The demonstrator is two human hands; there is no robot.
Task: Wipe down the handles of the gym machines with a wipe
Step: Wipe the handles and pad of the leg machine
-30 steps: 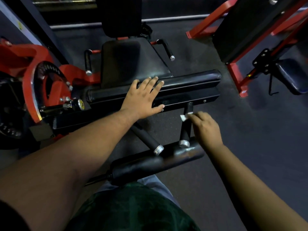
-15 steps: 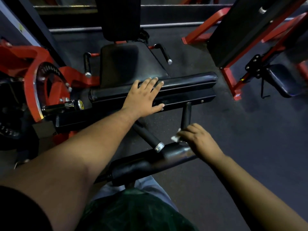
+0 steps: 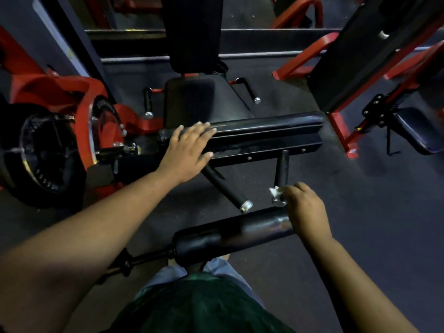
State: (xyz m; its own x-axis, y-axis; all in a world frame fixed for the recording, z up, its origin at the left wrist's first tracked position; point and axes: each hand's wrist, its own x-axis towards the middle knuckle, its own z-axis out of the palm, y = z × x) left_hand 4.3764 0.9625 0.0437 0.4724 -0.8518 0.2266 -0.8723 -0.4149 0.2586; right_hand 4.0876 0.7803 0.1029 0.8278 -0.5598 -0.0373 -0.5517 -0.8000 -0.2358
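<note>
Right hand (image 3: 304,207) pinching wipe (image 3: 274,191) against capped end of right handle (image 3: 281,169), fingers curled round it. Wipe small, white, crumpled, touching grip just above metal cap. Left hand (image 3: 186,153) flat on upper pad (image 3: 264,127), fingers straight and spread, holding nothing, probably bracing.

Progress, judged: wiping of right handle under way, wipe at its near end, so likely close to done on this one. Left handle (image 3: 225,188) just beside it, untouched by either hand; no telling whether already wiped. Two seat handles, near-left (image 3: 147,103) and far-right (image 3: 249,91), flank seat (image 3: 199,99), well apart from hands, likely still to do. Lower roller (image 3: 235,233) lies across near legs, not a handle. Other red machine (image 3: 336,121) at right, handles not visible. Much seems left.
</note>
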